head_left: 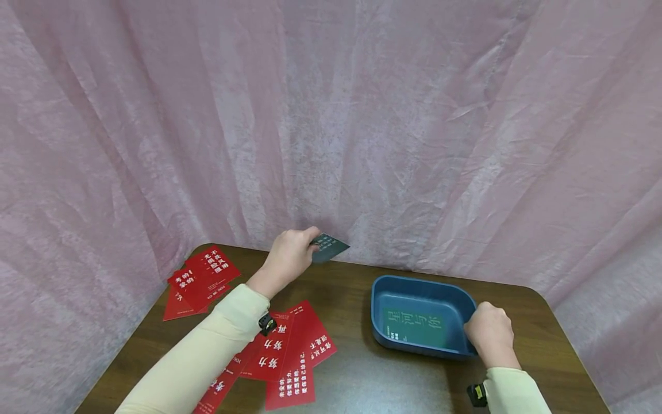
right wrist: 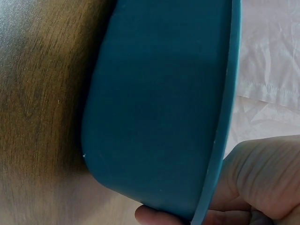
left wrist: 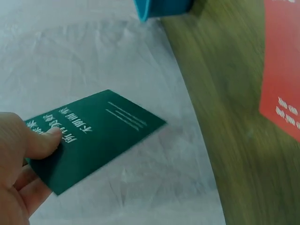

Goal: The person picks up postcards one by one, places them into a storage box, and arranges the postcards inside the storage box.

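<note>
Head cam: my left hand [head_left: 289, 253] has a green card [head_left: 331, 248] pinched, held up off the table [head_left: 343, 287] near its back edge, with the pink curtain [head_left: 320, 115] behind it. My right hand [head_left: 491, 330] is gripping the right end of a blue bin [head_left: 424, 294], and there's a second green card [head_left: 416, 329] lying flat inside. Red cards [head_left: 297, 368] sit in two overlapping bunches over on the left, one partly behind my sleeve [head_left: 207, 345].

Left wrist cam: thumb on top of the pinched card, fingers underneath, white lettering facing up. Bit of the bin at the top, one red card off right.

Right wrist cam: mostly the bin's outer wall, my fingers hooked round its rim.
</note>
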Available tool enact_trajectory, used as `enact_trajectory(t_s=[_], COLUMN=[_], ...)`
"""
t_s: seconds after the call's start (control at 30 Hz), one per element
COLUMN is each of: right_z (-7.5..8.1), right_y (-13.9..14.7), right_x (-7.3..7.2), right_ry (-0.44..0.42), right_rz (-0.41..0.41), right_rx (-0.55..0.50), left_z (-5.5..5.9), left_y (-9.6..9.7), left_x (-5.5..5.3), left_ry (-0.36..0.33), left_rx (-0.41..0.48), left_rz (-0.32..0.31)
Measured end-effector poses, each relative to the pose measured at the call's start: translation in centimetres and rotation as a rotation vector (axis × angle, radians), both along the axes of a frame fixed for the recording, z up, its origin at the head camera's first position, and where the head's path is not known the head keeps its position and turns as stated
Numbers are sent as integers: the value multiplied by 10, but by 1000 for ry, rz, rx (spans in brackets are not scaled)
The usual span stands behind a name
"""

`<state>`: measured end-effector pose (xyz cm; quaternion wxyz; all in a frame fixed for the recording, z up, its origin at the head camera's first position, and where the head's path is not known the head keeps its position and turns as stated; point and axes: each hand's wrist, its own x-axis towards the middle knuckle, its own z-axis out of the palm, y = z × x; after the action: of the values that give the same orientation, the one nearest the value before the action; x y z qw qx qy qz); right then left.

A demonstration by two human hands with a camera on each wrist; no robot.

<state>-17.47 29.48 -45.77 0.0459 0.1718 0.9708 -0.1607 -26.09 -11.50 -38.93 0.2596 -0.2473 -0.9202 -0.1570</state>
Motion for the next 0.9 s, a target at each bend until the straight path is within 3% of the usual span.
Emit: enact_trajectory(t_s=[0.17, 0.27, 0.4, 0.57, 0.63, 0.9], right_z=[0, 0, 2, 5, 5, 1], right_y=[-1, -2, -3, -7, -8, -9], right_x=[1, 1, 1, 1, 1, -1], right_ry=[15, 26, 25, 15, 20, 31], right_rz=[8, 8, 9, 15, 19, 32], right_rx=[10, 16, 15, 11, 9, 10], left_z=[3, 3, 1, 1, 2, -10], left_y=[13, 20, 32, 47, 52, 76], left_x=[7, 9, 12, 18, 21, 29], left_ry=[-114, -147, -138, -73, -82, -337], left_rx=[164, 229, 267, 277, 313, 514], left_rz=[-41, -50, -54, -22, -19, -34])
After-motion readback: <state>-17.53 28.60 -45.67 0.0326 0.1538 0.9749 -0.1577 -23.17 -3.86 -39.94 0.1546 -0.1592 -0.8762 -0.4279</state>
